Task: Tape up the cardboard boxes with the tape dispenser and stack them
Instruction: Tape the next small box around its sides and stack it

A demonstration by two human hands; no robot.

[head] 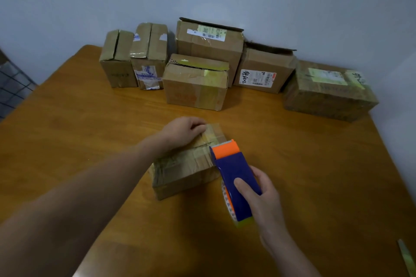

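table (315, 175): wooden, fills my view.
back row (209, 45): six cardboard boxes along the wall, 10 to 2 o'clock.
yellow-taped box (194, 84): stands forward of that row at 12, apart from the small box.
small box (182, 171): dead centre, lying flat; my left forearm hides its left corner.
tape dispenser (234, 177): blue and orange, at the small box's 3 o'clock, orange head on its top edge.
right hand (263, 195): wrapped round the dispenser body.
left hand (182, 130): fingers curled over the small box's 12 o'clock end.
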